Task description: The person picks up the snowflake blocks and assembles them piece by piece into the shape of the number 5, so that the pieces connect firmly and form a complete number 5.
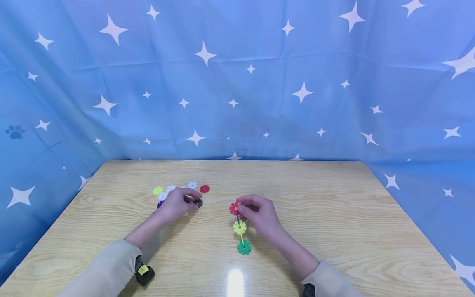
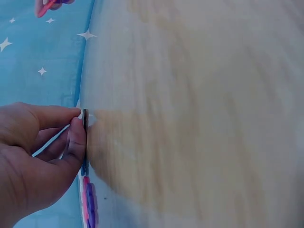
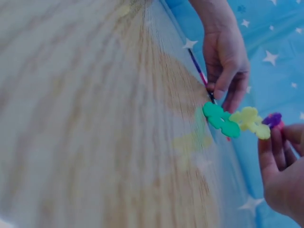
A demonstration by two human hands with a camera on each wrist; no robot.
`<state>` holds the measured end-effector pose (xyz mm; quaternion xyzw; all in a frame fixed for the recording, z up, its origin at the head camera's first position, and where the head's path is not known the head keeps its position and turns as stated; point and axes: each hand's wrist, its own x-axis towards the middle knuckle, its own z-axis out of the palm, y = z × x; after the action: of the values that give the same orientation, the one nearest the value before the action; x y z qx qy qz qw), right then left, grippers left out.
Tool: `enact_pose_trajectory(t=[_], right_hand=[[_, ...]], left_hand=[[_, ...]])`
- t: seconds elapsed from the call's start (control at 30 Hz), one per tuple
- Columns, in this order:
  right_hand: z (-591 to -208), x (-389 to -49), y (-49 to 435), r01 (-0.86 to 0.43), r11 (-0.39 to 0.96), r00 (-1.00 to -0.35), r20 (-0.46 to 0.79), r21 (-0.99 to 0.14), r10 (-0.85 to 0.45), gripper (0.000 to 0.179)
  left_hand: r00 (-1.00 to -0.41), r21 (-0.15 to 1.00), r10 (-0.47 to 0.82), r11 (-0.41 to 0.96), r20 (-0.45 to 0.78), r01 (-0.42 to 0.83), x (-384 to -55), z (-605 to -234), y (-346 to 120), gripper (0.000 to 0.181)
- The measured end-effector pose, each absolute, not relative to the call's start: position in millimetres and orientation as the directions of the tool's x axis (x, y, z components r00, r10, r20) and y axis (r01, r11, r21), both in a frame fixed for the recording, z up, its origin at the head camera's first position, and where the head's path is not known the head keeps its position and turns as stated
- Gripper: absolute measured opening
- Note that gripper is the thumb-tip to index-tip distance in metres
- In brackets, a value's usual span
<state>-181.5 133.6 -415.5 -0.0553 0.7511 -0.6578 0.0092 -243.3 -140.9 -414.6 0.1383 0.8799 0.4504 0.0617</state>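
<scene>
Pinched at its red disc (image 1: pixel 233 208) by the right hand (image 1: pixel 262 215) between the desk (image 1: pixel 334 206)'s side edges, the chain (image 1: pixel 239 227) looks light, stiff, best gripped across flat faces; the left hand (image 1: pixel 176 205) pinches a dark disc (image 1: pixel 199 203).

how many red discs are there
2: a red disc pinched by the right hand, another red disc on the table beyond the left hand; more may be hidden behind that hand.
</scene>
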Motion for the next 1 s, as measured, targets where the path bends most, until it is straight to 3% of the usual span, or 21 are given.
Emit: enact_pose_trajectory(t=[0.4, 0.73, 1.0], right_hand=[[-413.9, -179.8, 132.8, -0.123, 0.129, -0.98, 0.1, -0.984, -0.172, 0.028], [-414.7, -177.6, 131.6, -0.116, 0.159, -0.98, 0.087, -0.98, -0.18, 0.026], [-415.3, -177.3, 133.4, -0.118, 0.156, -0.983, 0.094, -0.981, -0.157, 0.025]], left_hand=[[-0.952, 0.787, 0.305, 0.591, -0.016, 0.176, -242.7, -410.6, -136.6, 0.031], [-0.927, 0.723, 0.37, 0.626, 0.054, 0.292, -242.0, -410.3, -133.1, 0.029], [-0.923, 0.706, 0.379, 0.636, 0.069, 0.313, -241.0, -410.8, -132.6, 0.03]])
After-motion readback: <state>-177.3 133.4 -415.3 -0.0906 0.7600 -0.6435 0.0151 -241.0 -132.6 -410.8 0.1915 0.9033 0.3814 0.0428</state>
